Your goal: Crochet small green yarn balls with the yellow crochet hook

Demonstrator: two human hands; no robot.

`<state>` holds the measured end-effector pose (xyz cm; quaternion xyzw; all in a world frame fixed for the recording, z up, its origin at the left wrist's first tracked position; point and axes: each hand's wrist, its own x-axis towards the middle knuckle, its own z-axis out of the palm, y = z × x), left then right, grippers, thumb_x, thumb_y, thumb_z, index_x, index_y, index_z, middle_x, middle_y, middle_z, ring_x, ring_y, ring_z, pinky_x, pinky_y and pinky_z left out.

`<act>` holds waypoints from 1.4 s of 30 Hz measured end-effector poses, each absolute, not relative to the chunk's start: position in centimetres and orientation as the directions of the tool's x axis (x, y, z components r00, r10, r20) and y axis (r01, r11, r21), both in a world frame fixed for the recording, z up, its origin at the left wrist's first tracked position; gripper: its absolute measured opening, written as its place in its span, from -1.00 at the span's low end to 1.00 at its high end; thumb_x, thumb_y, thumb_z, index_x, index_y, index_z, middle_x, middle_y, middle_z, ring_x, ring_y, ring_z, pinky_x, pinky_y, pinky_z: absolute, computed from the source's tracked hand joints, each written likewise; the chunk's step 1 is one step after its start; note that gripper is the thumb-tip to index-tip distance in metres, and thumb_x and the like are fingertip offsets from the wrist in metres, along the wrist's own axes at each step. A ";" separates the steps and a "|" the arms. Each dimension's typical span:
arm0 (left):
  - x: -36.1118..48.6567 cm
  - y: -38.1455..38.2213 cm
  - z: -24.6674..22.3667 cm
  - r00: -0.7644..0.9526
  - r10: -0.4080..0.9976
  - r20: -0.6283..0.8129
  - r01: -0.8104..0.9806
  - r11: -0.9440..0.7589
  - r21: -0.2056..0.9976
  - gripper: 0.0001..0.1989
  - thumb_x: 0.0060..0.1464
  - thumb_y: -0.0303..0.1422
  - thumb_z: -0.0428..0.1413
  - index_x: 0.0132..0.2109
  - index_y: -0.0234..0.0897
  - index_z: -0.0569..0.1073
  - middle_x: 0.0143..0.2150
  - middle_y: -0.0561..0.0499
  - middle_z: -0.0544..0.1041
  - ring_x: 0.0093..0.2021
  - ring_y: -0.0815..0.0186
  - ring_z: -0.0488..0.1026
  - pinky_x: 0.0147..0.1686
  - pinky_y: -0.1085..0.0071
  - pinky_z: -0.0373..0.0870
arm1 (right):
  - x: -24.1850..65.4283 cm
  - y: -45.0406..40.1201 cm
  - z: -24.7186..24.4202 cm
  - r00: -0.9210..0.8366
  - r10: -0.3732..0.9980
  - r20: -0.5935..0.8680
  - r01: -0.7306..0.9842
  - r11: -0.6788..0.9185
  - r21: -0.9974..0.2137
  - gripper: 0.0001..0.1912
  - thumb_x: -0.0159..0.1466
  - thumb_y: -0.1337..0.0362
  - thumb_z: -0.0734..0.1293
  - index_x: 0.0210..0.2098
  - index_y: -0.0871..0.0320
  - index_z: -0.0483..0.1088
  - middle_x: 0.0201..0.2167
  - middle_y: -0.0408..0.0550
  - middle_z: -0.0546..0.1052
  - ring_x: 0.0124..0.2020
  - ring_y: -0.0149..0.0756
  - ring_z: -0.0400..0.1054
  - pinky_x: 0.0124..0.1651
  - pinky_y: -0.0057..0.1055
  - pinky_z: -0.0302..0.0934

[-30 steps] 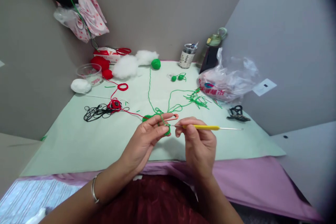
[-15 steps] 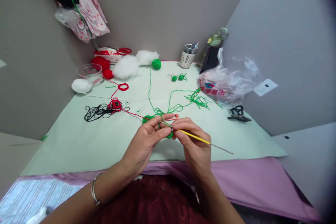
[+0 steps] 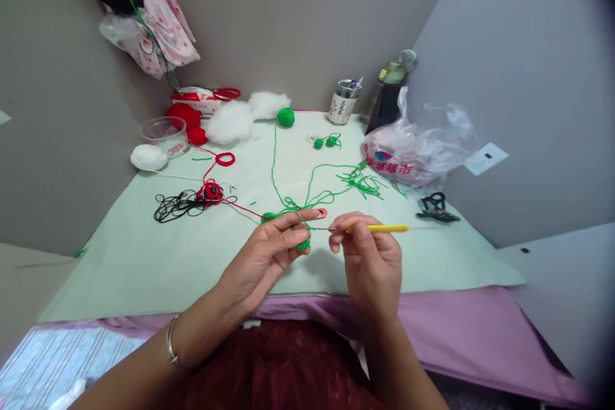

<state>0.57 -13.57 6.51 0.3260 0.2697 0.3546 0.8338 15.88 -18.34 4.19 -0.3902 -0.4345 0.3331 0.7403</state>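
Observation:
Pinched in my left hand [image 3: 269, 246] is a small green crochet piece [image 3: 303, 244], with green yarn running over the raised index finger. An orange-red item [image 3: 322, 213] shows at that fingertip; its kind is unclear. My right hand [image 3: 369, 256] grips a crochet hook [image 3: 384, 229] by its yellow handle, held about level. The hook's thin metal tip points left and meets a green loop just right of the crochet piece. Behind my left hand lies a green yarn bundle [image 3: 269, 218], partly hidden by the fingers.
Red and black yarn [image 3: 180, 206] lies tangled at left, near a red ring [image 3: 225, 159]. White stuffing [image 3: 231, 123], a green yarn ball [image 3: 286, 117] and a pen can [image 3: 343, 102] stand at the back. At right are a plastic bag [image 3: 413, 150] and a black hair claw [image 3: 436, 207].
My right hand has moved right, away from my left, drawing the hook out to a level pose with a green loop at its tip. My left hand has tilted slightly.

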 end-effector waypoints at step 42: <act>0.2 -14.1 6.0 0.474 0.877 -0.077 -0.218 0.202 0.955 -0.67 0.08 -0.37 0.38 0.02 -0.13 0.70 -0.30 0.07 0.48 -0.27 0.38 0.39 -0.17 0.50 0.38 | 15.9 -19.8 4.1 0.052 0.647 0.760 0.520 0.633 -0.574 -0.72 0.45 0.42 0.26 0.04 0.01 0.51 -0.21 0.00 0.63 -0.18 -0.19 0.54 -0.16 -0.23 0.45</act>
